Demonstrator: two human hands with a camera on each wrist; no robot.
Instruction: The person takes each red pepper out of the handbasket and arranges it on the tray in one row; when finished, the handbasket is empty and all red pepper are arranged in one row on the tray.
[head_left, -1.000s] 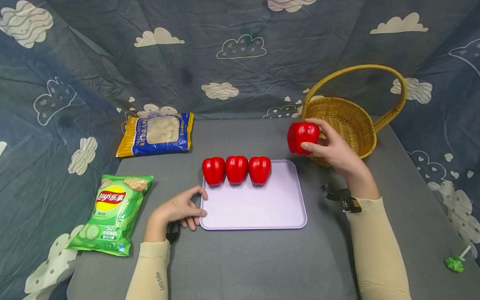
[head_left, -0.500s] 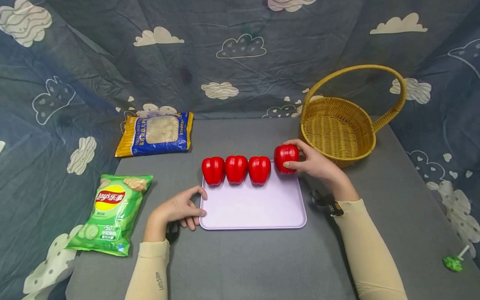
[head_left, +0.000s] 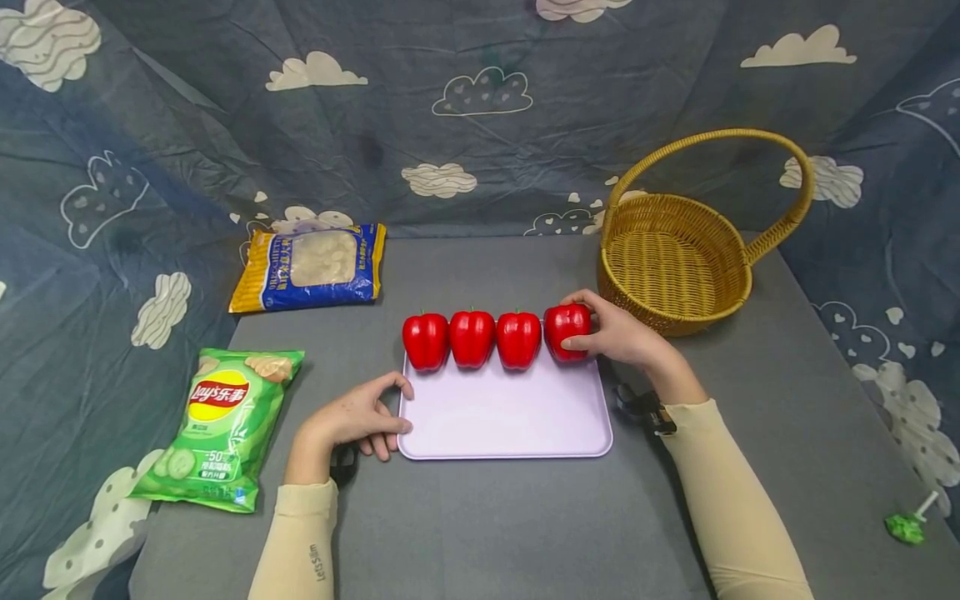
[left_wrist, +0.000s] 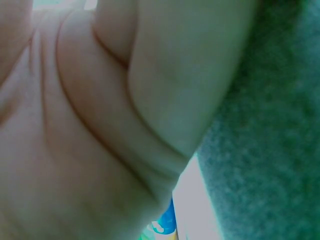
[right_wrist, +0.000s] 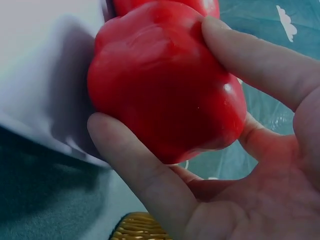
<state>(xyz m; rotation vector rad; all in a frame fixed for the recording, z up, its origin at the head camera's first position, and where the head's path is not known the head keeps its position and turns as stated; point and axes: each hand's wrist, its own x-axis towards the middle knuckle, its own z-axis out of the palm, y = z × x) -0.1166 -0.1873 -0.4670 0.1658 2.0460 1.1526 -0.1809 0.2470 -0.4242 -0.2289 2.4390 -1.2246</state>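
Note:
My right hand (head_left: 627, 335) grips a glossy red bell pepper (head_left: 564, 332) over the far right corner of a pale lilac tray (head_left: 502, 417). In the right wrist view, thumb and fingers wrap the sides of the bell pepper (right_wrist: 165, 85). Three more red peppers stand in a row to its left along the tray's far edge: the leftmost pepper (head_left: 426, 342), the middle pepper (head_left: 472, 340) and the near neighbour pepper (head_left: 518, 340). My left hand (head_left: 358, 417) rests at the tray's left edge, thumb and forefinger touching the rim. Its palm (left_wrist: 85, 125) fills the left wrist view.
A wicker basket (head_left: 675, 321) with a tall handle stands behind my right hand. At the back left lies a blue and yellow pasta bag (head_left: 322, 258). A green chip bag (head_left: 225, 417) lies left of my left arm. A small green object (head_left: 904, 527) sits far right.
My right hand has carried the red pepper left and toward me, from in front of the basket to the right end of the row on the tray. The left hand has stayed put.

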